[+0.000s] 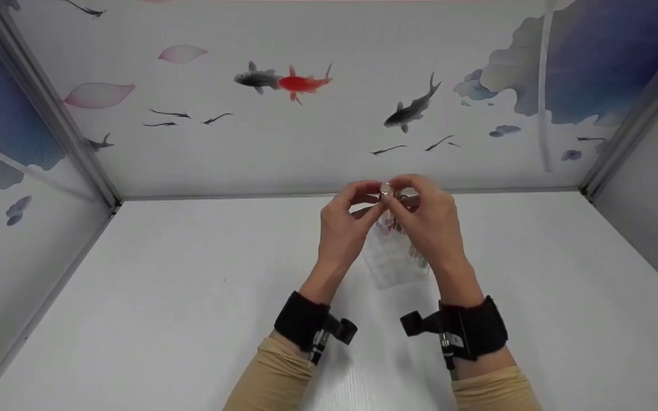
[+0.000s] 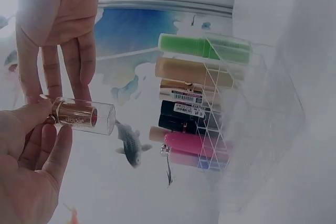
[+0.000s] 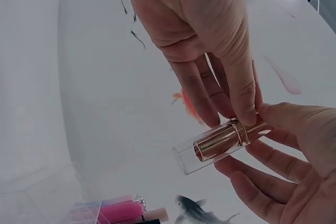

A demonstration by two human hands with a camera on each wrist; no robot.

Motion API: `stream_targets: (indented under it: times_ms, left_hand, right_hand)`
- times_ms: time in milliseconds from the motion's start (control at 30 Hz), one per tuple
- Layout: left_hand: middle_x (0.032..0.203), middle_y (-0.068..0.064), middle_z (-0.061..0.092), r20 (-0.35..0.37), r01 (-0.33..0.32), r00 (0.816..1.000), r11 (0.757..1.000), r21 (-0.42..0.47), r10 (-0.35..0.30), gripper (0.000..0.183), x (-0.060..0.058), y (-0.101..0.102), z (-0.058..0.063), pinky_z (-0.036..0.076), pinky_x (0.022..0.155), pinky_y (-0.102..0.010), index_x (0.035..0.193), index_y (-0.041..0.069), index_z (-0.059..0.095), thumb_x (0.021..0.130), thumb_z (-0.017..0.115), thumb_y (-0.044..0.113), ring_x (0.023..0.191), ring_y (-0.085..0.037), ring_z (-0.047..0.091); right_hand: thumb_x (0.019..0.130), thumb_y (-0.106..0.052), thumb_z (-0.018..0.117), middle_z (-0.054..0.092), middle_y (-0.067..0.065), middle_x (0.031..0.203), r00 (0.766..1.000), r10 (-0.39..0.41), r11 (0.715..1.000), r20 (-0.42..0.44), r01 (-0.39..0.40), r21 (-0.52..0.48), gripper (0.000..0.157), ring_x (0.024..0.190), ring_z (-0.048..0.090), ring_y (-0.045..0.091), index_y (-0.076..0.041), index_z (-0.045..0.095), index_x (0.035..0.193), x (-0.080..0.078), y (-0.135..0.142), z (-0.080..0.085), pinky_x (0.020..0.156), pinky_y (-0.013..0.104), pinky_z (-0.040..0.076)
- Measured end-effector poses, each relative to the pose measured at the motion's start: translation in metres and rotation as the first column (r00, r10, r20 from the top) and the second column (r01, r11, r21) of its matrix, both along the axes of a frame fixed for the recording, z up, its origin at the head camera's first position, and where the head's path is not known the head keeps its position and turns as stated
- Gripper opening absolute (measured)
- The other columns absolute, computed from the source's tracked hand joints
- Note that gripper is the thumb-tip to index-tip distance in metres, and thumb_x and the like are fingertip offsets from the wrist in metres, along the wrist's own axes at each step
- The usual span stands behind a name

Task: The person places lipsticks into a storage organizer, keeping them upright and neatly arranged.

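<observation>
Both hands meet around a lipstick (image 3: pixel 218 144) with a gold tube inside a clear cap. Its clear end points down, the gold end up. My left hand (image 1: pixel 343 220) pinches it between thumb and fingers near the gold band. From the other side, my right hand (image 1: pixel 434 225) holds the gold end, thumb and fingers around it. Below the hands stands a clear organizer (image 1: pixel 394 262), which they partly cover in the head view. In the left wrist view it carries a green tube (image 2: pixel 184 45), a tan tube (image 2: pixel 178 71), a pink tube (image 2: pixel 184 142) and several others.
The organizer rests on a white tabletop (image 1: pixel 192 297). Behind it rises a white panel (image 1: pixel 329 142) printed with fish and petals, with similar panels at both sides. Black straps (image 1: pixel 474 328) with small cameras circle both wrists.
</observation>
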State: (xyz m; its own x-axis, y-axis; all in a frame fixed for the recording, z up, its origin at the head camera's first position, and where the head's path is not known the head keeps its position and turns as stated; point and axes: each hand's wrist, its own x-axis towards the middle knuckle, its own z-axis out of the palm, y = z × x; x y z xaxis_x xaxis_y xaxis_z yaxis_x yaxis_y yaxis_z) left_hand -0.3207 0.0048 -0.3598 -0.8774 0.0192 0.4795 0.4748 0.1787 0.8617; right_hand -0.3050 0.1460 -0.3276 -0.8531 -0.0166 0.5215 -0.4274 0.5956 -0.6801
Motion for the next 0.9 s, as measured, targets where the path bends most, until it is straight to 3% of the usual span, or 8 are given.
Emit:
stream_targets:
  times_ms: [167, 300, 433, 667, 900]
  left_hand:
    - [0.116, 0.0, 0.07, 0.023, -0.02, 1.0, 1.0, -0.008, 0.021, 0.031, -0.006, 0.011, -0.008, 0.059, 0.088, -0.022, 0.122, 0.018, 0.069, 0.092, 0.073, 0.023, 0.102, -0.008, 0.069]
    - [0.115, 0.0, 0.07, -0.003, -0.069, 0.998, 0.992, -0.106, 0.069, 0.031, -0.008, 0.014, -0.016, 0.058, 0.084, -0.016, 0.123, 0.018, 0.069, 0.092, 0.072, 0.022, 0.101, -0.009, 0.071]
    - [0.114, 0.0, 0.071, -0.07, -0.134, 0.99, 0.963, -0.234, 0.12, 0.031, -0.009, 0.014, -0.022, 0.056, 0.08, -0.012, 0.123, 0.017, 0.069, 0.093, 0.071, 0.02, 0.099, -0.01, 0.073]
    - [0.114, -0.001, 0.071, -0.203, -0.213, 0.968, 0.903, -0.373, 0.144, 0.031, -0.011, 0.016, -0.027, 0.057, 0.074, -0.013, 0.124, 0.016, 0.067, 0.093, 0.07, 0.018, 0.097, -0.009, 0.073]
    - [0.112, -0.002, 0.071, -0.229, -0.251, 0.96, 0.859, -0.447, 0.161, 0.029, -0.012, 0.021, -0.03, 0.058, 0.077, -0.014, 0.122, 0.014, 0.066, 0.093, 0.07, 0.018, 0.098, -0.009, 0.073]
  right_hand:
    - [0.095, -0.014, 0.068, 0.071, 0.014, 0.11, 0.999, -0.024, 0.999, -0.039, 0.026, 0.047, 0.022, 0.092, 0.075, 0.029, -0.003, 0.068, 0.115, -0.005, 0.003, -0.006, 0.081, 0.041, 0.062]
    - [0.094, -0.009, 0.069, 0.071, 0.015, 0.108, 0.999, -0.021, 0.996, -0.033, 0.024, 0.089, 0.02, 0.094, 0.072, 0.029, -0.002, 0.068, 0.113, -0.009, 0.005, -0.013, 0.081, 0.042, 0.061]
    - [0.093, -0.007, 0.07, 0.072, 0.016, 0.105, 0.999, -0.021, 0.992, -0.026, 0.024, 0.126, 0.02, 0.09, 0.071, 0.028, -0.002, 0.069, 0.112, -0.011, 0.006, -0.018, 0.079, 0.042, 0.06]
    - [0.093, -0.007, 0.07, 0.071, 0.015, 0.098, 0.999, -0.027, 0.974, -0.029, 0.033, 0.222, 0.018, 0.084, 0.069, 0.027, -0.002, 0.07, 0.109, -0.012, 0.008, -0.021, 0.071, 0.038, 0.055]
    - [0.092, -0.003, 0.069, 0.072, 0.017, 0.1, 0.997, -0.002, 0.961, -0.078, 0.023, 0.277, 0.016, 0.09, 0.071, 0.029, -0.001, 0.069, 0.107, -0.014, 0.013, -0.027, 0.078, 0.041, 0.061]
